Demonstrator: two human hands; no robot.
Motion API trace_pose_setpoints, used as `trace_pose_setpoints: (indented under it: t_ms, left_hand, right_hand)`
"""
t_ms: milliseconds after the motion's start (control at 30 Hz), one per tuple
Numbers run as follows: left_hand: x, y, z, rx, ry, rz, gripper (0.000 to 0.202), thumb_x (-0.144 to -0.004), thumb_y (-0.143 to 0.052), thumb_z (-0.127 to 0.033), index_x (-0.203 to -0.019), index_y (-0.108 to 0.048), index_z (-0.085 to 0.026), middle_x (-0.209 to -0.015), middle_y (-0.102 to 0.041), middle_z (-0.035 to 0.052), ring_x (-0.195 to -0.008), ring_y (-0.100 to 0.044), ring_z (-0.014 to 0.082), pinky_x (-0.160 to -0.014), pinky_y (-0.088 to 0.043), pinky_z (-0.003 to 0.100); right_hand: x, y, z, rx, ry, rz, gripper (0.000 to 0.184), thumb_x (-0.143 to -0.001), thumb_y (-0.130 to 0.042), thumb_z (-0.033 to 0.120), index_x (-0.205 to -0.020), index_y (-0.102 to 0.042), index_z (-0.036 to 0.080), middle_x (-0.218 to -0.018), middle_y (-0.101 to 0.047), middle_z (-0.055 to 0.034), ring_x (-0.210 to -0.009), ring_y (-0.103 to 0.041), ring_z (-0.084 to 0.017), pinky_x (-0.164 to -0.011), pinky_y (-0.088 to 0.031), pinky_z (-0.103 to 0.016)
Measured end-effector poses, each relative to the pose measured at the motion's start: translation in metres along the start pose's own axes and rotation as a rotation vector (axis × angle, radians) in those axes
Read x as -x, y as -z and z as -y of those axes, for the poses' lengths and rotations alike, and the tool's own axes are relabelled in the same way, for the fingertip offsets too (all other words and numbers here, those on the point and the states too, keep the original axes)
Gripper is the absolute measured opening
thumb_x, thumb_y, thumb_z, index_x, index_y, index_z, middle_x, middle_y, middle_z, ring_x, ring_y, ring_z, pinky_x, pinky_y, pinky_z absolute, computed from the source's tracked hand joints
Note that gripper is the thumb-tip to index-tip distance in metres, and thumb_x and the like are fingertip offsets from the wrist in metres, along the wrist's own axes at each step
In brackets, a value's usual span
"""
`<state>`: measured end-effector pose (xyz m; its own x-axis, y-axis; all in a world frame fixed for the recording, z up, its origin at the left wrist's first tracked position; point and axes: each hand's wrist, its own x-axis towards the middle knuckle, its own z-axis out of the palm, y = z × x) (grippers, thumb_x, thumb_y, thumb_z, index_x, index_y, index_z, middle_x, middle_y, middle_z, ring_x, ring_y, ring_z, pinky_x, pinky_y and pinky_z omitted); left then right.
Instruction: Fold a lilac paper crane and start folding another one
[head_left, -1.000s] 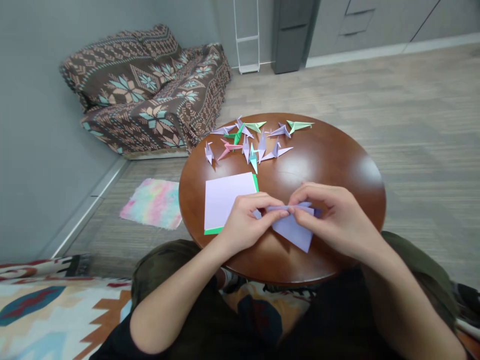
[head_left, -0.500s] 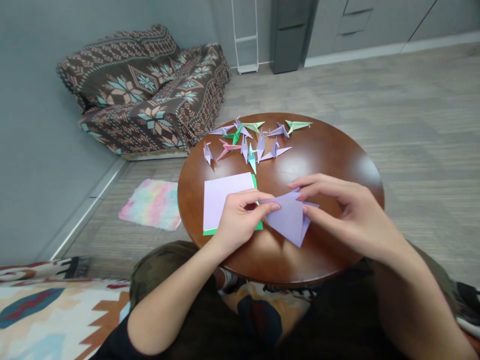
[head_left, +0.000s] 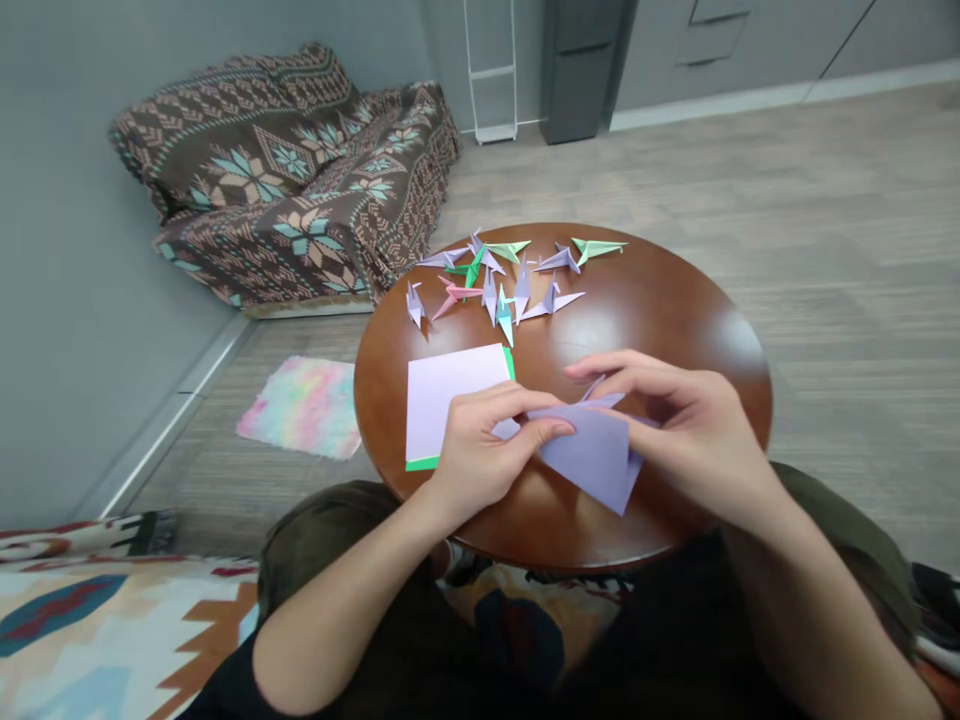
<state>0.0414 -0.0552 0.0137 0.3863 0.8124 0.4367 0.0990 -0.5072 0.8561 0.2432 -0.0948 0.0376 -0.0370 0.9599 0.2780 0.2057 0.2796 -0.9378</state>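
Note:
A folded lavender paper [head_left: 596, 455] is held just above the near part of the round brown table [head_left: 675, 310]. My left hand [head_left: 480, 450] pinches its left corner between thumb and fingers. My right hand [head_left: 682, 425] grips its right side, with the upper fingers stretched out over the top fold. To the left of my left hand lies a stack of square paper sheets [head_left: 446, 395], lavender on top with a green edge showing.
Several folded paper cranes [head_left: 502, 280] in lavender, green, pink and blue stand at the table's far side. A patterned sofa [head_left: 292, 180] is at the back left, a pastel mat [head_left: 304, 405] lies on the floor, and a patterned rug [head_left: 90, 620] is at the near left.
The paper went from a narrow fold pinched at its top edge to a wider flap opened out. My right hand shifted to its right side, and my left keeps the left corner.

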Motion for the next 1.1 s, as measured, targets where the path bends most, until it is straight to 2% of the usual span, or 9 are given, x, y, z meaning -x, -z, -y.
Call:
trace_pose_setpoints:
  t_ms: [167,267,567,733,900,1100]
  left_hand:
    - [0.001,0.000,0.002,0.000,-0.089,-0.019,0.021,-0.087,-0.082,-0.025,-0.108,-0.083,-0.022,-0.087,-0.080,0.0033,-0.070,-0.066,0.0122,-0.069,-0.053,0.025]
    - [0.001,0.000,0.003,0.000,-0.122,-0.019,0.022,-0.088,-0.081,-0.023,-0.110,-0.084,-0.023,-0.083,-0.078,0.0025,-0.070,-0.066,0.0115,-0.068,-0.052,0.024]
    - [0.001,-0.002,0.004,0.011,-0.143,-0.025,0.027,-0.088,-0.081,-0.021,-0.114,-0.083,-0.025,-0.083,-0.078,0.0030,-0.069,-0.066,0.0122,-0.067,-0.053,0.025]
    - [0.002,-0.003,0.003,0.019,-0.100,-0.043,0.025,-0.088,-0.081,-0.023,-0.112,-0.084,-0.026,-0.083,-0.079,0.0034,-0.069,-0.066,0.0127,-0.067,-0.052,0.025]
    - [0.002,-0.003,0.002,0.010,-0.059,-0.064,0.023,-0.087,-0.083,-0.026,-0.110,-0.084,-0.025,-0.082,-0.079,0.0030,-0.068,-0.064,0.0123,-0.066,-0.051,0.025]
    - [0.001,-0.002,0.003,-0.019,-0.056,-0.090,0.023,-0.088,-0.082,-0.026,-0.110,-0.084,-0.024,-0.083,-0.079,0.0024,-0.066,-0.062,0.0112,-0.063,-0.048,0.024]
  right_hand:
    - [-0.001,0.001,-0.004,-0.101,-0.046,0.001,0.012,-0.082,-0.086,0.033,-0.075,-0.081,0.025,-0.113,-0.080,-0.0068,-0.104,-0.075,-0.025,-0.092,-0.059,-0.036]
    - [0.000,0.001,-0.005,-0.136,-0.069,0.005,0.009,-0.082,-0.087,0.032,-0.076,-0.082,0.026,-0.112,-0.080,-0.0060,-0.104,-0.074,-0.023,-0.094,-0.058,-0.035]
    - [-0.001,-0.004,-0.007,-0.285,-0.158,-0.047,0.009,-0.077,-0.090,0.029,-0.073,-0.083,0.025,-0.109,-0.080,-0.0067,-0.097,-0.076,-0.023,-0.084,-0.062,-0.033]
    - [-0.001,-0.001,-0.008,-0.261,-0.172,-0.088,0.008,-0.076,-0.090,0.030,-0.073,-0.083,0.025,-0.108,-0.081,-0.0069,-0.102,-0.075,-0.025,-0.086,-0.061,-0.035]
    - [-0.001,0.002,-0.011,-0.217,-0.147,-0.144,0.005,-0.079,-0.087,0.028,-0.076,-0.084,0.026,-0.108,-0.081,-0.0067,-0.108,-0.074,-0.025,-0.081,-0.060,-0.032]
    - [-0.002,-0.001,-0.009,-0.261,-0.162,-0.120,0.007,-0.077,-0.088,0.028,-0.075,-0.082,0.024,-0.111,-0.081,-0.0069,-0.103,-0.075,-0.024,-0.084,-0.061,-0.033]
